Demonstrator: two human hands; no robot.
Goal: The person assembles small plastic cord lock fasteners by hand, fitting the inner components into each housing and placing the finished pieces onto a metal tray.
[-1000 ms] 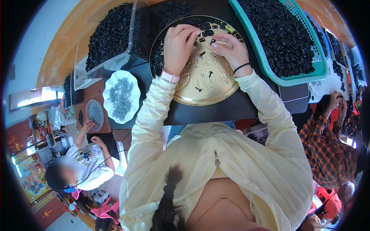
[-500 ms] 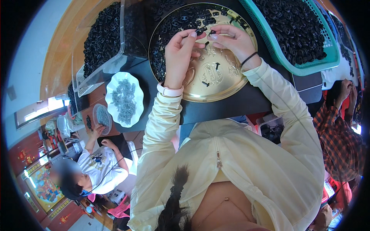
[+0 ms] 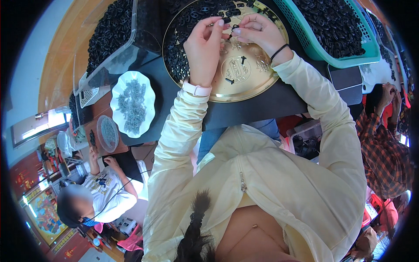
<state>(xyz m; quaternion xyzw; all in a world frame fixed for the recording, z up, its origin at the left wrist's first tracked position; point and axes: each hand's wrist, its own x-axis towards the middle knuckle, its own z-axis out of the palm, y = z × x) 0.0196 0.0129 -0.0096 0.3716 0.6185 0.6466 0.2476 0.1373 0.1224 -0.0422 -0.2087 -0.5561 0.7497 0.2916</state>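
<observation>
Over a round gold tray (image 3: 255, 83), both hands are raised with their fingertips close together. My left hand (image 3: 205, 50) pinches a small black plastic part (image 3: 225, 20) between thumb and index finger. Thumb and fingers of my right hand (image 3: 266, 37) close on another small black piece (image 3: 235, 27), partly hidden by the fingertips. Whether the two pieces touch, I cannot tell. Many black parts with holes (image 3: 174, 54) cover the tray's left and far sides. Nearer me on the gold surface lie two loose black pegs, one upper (image 3: 243, 60) and one lower (image 3: 230, 81).
A green basket (image 3: 345, 63) of black parts stands right of the tray. To the left are a clear bin (image 3: 131, 41) of black pieces and a white scalloped bowl (image 3: 150, 94) of small greyish pieces. Co-workers sit at left (image 3: 107, 192) and right (image 3: 384, 148).
The tray and surroundings sit slightly higher in the picture. Both hands stay over the tray, still pinching, with their fingers shifted a little. The left co-worker's hand has moved off the round tub.
</observation>
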